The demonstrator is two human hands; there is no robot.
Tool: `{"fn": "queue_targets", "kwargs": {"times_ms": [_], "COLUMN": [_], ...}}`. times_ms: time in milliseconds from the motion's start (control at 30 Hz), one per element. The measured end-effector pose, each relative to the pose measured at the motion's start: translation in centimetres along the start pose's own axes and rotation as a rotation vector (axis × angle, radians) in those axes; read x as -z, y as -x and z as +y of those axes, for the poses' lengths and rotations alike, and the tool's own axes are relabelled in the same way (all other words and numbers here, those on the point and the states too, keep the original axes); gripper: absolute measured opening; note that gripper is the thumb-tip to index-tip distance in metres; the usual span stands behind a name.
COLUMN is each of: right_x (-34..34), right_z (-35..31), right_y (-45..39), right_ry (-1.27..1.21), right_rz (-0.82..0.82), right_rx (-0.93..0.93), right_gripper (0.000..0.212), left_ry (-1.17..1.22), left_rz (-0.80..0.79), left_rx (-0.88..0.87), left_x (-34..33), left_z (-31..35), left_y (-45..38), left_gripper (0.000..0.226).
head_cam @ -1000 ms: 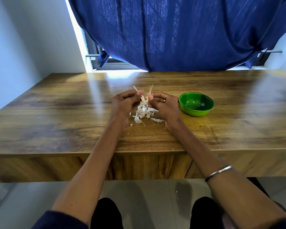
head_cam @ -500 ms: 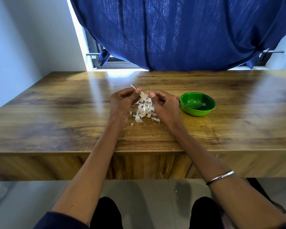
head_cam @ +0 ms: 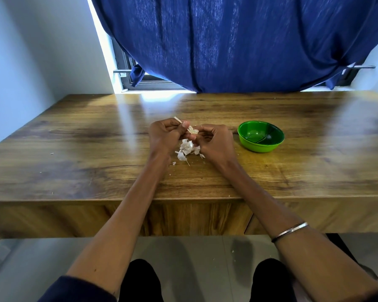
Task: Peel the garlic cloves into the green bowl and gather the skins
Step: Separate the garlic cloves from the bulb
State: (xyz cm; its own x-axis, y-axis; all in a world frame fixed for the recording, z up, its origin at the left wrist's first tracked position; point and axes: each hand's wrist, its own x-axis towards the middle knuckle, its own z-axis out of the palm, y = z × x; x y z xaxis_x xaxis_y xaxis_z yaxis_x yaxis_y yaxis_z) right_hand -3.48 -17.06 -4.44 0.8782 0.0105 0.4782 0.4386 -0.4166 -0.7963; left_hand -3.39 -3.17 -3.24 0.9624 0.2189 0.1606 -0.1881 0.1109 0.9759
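Beside the green bowl (head_cam: 260, 136), both hands (head_cam: 191, 136) pinch one garlic piece (head_cam: 192, 131); a slip may scatter the skins (head_cam: 186, 149) across the bench (head_cam: 74, 149).

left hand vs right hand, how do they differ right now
The left hand pinches a thin pale strip of skin that sticks up past its fingers; the right hand pinches the garlic piece between them. The right arm wears a metal bangle; the left arm is bare. Both hands sit curled above the pile of skins, left of the green bowl.
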Motion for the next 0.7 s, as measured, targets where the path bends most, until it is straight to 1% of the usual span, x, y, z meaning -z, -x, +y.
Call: {"fn": "queue_targets", "kwargs": {"times_ms": [100,233,433,567,600,633,700], "right_x": [0.1,-0.11,-0.1,-0.14,-0.13,-0.12,-0.08], "right_z": [0.02,0.41,0.36,0.62,0.7,0.75,0.74], "right_y": [-0.02,-0.21,-0.17,-0.19,-0.23,-0.26,-0.21], "right_ry": [0.049,0.122,0.026,-0.067,-0.089,-0.1,-0.095], "right_rz": [0.007,0.008,0.021,0.026,0.01,-0.016,-0.07], "right_rx": [0.016,0.073,0.055,0.005,-0.017,-0.036,-0.066], "right_gripper": [0.027,0.027,0.017,0.017,0.019,0.023,0.032], "left_ry": [-0.011,0.035,0.105,0.143,0.113,0.043,-0.182], "left_rz": [0.01,-0.002,0.0,-0.029,-0.032,-0.03,-0.023], "left_rx": [0.02,0.075,0.151,0.183,0.155,0.093,-0.107], "left_x": [-0.05,0.0,0.15,0.32,0.41,0.52,0.58], "left_z": [-0.22,-0.05,0.26,0.48,0.5,0.44,0.16], "left_y": [-0.14,0.07,0.09,0.17,0.16,0.08,-0.14], "left_gripper": [0.015,0.016,0.017,0.016,0.015,0.014,0.018]}}
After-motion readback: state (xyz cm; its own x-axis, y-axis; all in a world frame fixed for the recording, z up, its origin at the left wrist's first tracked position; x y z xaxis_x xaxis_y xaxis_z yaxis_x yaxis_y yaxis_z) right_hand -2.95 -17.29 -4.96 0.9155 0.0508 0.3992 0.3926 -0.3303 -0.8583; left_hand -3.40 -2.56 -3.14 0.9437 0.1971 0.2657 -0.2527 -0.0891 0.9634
